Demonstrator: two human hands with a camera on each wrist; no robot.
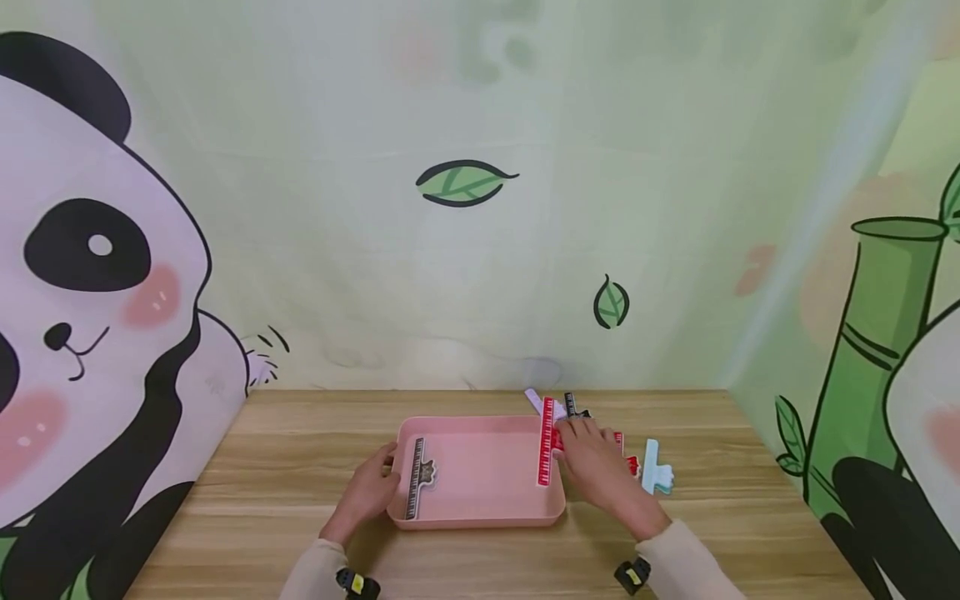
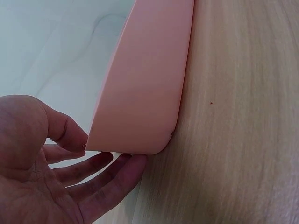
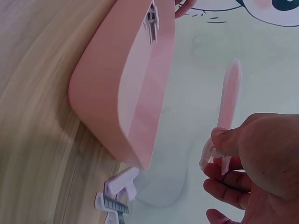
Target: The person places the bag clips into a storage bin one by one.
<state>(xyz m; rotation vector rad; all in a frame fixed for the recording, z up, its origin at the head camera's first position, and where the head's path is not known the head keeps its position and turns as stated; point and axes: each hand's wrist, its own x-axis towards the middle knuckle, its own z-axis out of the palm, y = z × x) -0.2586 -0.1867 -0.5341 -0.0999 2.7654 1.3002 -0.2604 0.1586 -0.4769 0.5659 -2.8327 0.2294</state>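
Observation:
My right hand [image 1: 596,458] pinches a red clip [image 1: 546,442] with white ruler-like marks by its handle. It holds the clip over the right end of a pink tray [image 1: 487,475]. In the right wrist view, the clip [image 3: 229,98] appears edge-on between thumb and fingers, above the rim. At the tray's left end, my left hand [image 1: 367,487] has its thumb at the rim and curved fingers against the outer wall. Inside the tray, near that end, lies a black clip [image 1: 414,479] with similar white marks and a silvery handle.
Right of the tray, several clips lie on the wooden table [image 1: 247,467], partly behind my right hand: a lavender one [image 1: 534,400], a black one [image 1: 570,405], red ones [image 1: 633,465] and a light blue one [image 1: 654,468]. A cartoon panda backdrop [image 1: 337,250] stands behind the table.

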